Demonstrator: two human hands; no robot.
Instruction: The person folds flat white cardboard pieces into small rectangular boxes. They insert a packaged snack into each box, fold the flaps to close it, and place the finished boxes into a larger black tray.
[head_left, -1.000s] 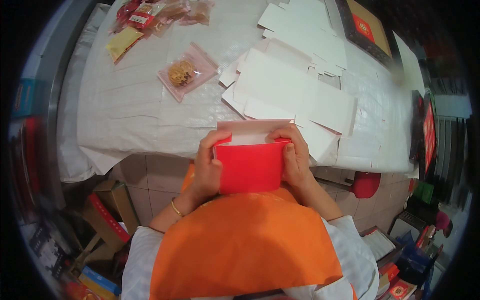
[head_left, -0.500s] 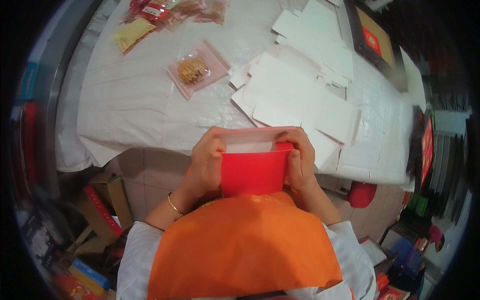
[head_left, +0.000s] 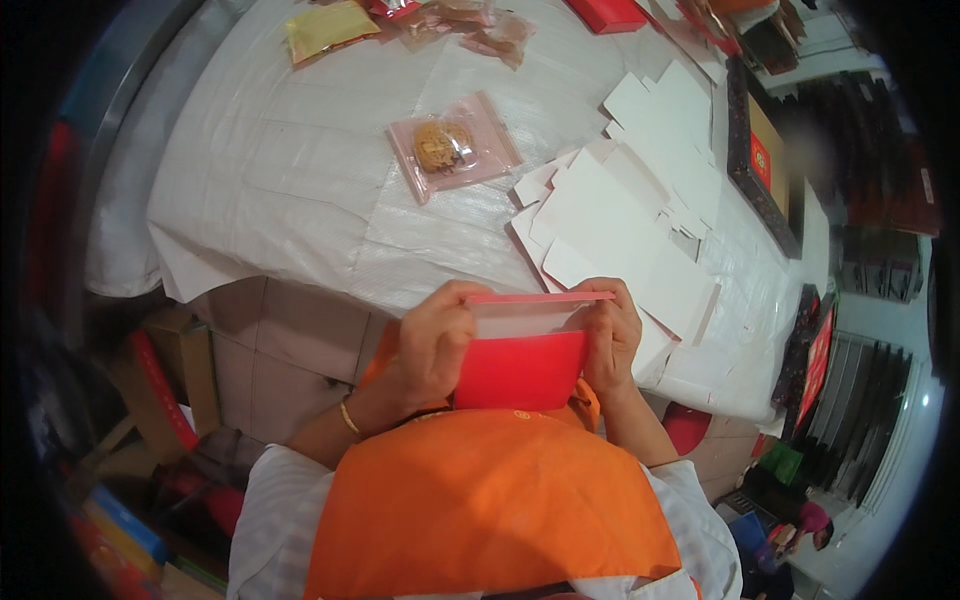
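Observation:
In front of my orange apron I hold a red cardboard box (head_left: 522, 372) with a pale inside, its upper end gaping toward me. My left hand (head_left: 437, 338) grips its left edge, the fingers curled. On the opposite edge my right hand (head_left: 612, 335) is closed, thumb and fingers pinching the card near the upper flap. The bottom of the box rests near the apron, partly hidden. Just beyond, a stack of flat white box blanks (head_left: 620, 225) lies on the table. A wrapped cookie (head_left: 440, 147) in a clear, pinkish packet lies left of them.
White sheeting covers the table (head_left: 290, 190). Several snack packets, one yellow (head_left: 330, 30), lie at the far left. A red box (head_left: 607, 14) sits at the far edge. A dark-framed box (head_left: 765, 160) stands on the right. Cardboard boxes (head_left: 175, 370) are on the floor at left.
The view has shifted, so the table's things appear farther right. Both hands still hold the red box; my left fingers have curled farther over its edge, and the upper flap is tilted slightly differently.

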